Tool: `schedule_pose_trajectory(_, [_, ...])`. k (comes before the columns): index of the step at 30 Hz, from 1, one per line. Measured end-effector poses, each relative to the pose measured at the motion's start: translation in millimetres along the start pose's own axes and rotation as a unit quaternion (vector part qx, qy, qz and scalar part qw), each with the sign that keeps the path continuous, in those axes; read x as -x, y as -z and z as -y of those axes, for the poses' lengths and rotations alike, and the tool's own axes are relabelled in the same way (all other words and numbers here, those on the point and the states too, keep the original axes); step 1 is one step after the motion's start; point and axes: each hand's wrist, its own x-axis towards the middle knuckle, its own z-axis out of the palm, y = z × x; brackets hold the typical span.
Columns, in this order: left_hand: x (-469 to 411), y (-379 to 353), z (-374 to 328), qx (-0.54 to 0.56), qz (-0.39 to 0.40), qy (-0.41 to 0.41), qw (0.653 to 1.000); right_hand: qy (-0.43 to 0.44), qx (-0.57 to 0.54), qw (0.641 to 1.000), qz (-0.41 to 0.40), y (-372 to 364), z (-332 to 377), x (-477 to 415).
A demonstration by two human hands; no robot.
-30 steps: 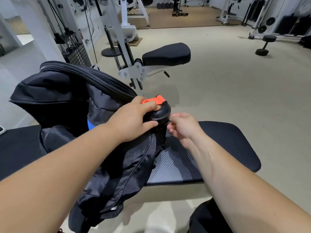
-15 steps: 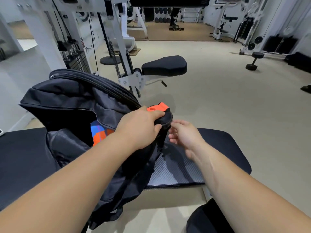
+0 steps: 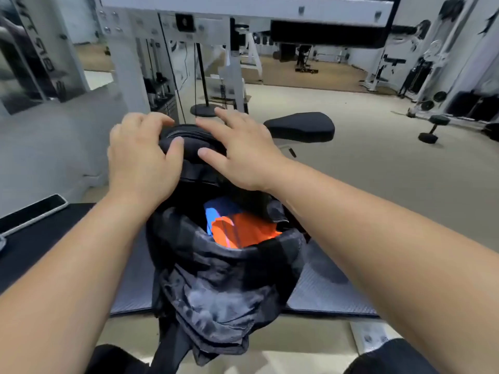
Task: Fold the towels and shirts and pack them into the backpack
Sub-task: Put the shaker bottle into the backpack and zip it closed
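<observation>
Black backpack [image 3: 224,279] (orange cloth [image 3: 243,230] inside) | left hand [image 3: 143,160] holds flap [image 3: 189,136] | right hand [image 3: 243,155] wide

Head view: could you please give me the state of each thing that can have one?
backpack: upright on the bench, main compartment open.
orange and blue cloth: packed inside the backpack.
left hand: grips the backpack's top flap.
right hand: fingers spread, rests on the top flap.
phone: flat on the bench, screen dark.

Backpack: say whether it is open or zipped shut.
Open. The backpack gapes, orange cloth visible inside; left hand grips its top, right hand rests there.
</observation>
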Motion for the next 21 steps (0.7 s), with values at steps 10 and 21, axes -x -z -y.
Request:
schedule_pose_trajectory(10, [43,-16,100,0.223,0.127,0.213,0.943,0.047,0.211,0.971,0.099,-37,33,-37])
schedule_pose_trajectory(21, [96,-42,117,0.388,0.236,0.329,0.828,0.156,0.272,0.946,0.083,-49,-2,28])
